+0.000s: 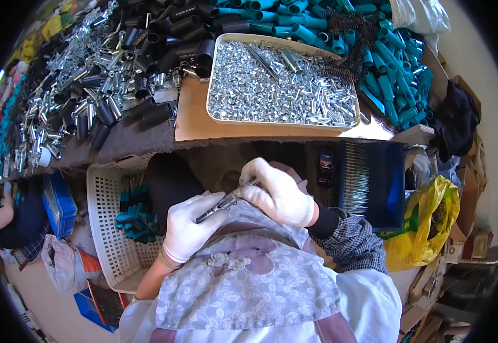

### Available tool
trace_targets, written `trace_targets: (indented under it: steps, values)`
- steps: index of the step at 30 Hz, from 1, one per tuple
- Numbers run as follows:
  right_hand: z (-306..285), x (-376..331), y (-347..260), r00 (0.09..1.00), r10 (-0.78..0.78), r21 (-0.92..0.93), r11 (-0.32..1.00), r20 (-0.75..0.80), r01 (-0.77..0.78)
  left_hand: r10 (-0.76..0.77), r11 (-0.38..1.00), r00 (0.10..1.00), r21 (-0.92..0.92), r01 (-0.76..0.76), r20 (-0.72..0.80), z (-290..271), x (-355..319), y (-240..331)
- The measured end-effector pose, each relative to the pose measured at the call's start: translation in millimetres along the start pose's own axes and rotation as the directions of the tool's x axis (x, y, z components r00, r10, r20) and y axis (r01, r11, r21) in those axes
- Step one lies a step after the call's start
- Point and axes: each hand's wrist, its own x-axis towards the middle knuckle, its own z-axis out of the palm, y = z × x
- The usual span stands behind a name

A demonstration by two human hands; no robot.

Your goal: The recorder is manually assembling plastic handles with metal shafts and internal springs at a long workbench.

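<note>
The person is sitting at the workbench with both gloved hands meeting close to the chest, just below the bench edge. The left hand is curling its fingers around the dark lower end of a slim metal rod, and the right hand is pinching the shiny upper end of the same rod between thumb and fingertips; the rod is lying tilted, its bright tip pointing toward two o'clock. At twelve o'clock from the hands, a beige tray is sitting on the bench, filled with small silver nuts and sleeves. At eleven o'clock, black tubes and loose chrome sleeves are lying heaped on the bench. At one o'clock, teal plastic tubes are lying piled together with black springs. At nine o'clock, a white lattice basket is standing beside the person's knee, holding finished teal-handled pieces. At three o'clock, a yellow plastic bag is hanging open near cardboard boxes.
</note>
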Motion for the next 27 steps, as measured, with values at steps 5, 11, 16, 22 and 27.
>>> trace_targets:
  steps: [5,11,16,22,27]
  values:
    - [2,-15,-4,0.954,0.253,0.544,0.829,-0.159,-0.129,-0.057,0.998,0.996,0.009,0.057,-0.069,-6,8,0]
    - [16,-19,10,0.980,0.161,0.381,0.919,-0.120,-0.104,0.041,0.995,0.999,0.096,-0.039,-0.026,-4,11,-8]
    - [15,-18,0,0.954,0.301,0.445,0.854,-0.003,-0.268,0.108,0.978,0.993,0.184,-0.097,-0.048,-6,12,-9]
    - [9,-18,6,0.901,0.407,0.552,0.721,0.152,-0.419,0.136,0.913,0.991,0.388,-0.125,0.001,-8,11,-8]
    - [4,-18,13,0.817,0.498,0.679,0.495,0.290,-0.543,0.217,0.825,0.970,0.510,-0.244,0.113,-7,15,-18]
